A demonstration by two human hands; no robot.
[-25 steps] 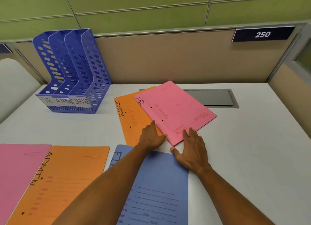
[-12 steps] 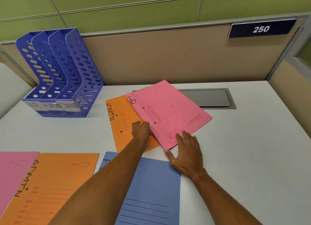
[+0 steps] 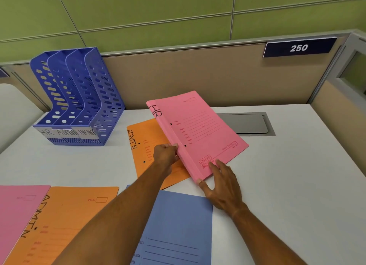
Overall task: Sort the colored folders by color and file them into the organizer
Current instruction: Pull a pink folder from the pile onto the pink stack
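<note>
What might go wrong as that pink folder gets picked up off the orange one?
The left hand pinches only the spine edge of the pink HR folder while the right hand steadies a corner, so it may flop open or slip. Lifting could also drag the orange ADMIN folder beneath it askew.

organizer [image 3: 79,100] @ 10 o'clock, back of desk [image 3: 287,185] | HR folder [image 3: 200,132] ctr, atop ADMIN folder [image 3: 150,145] | 3 folders along 6–8 o'clock edge
</note>
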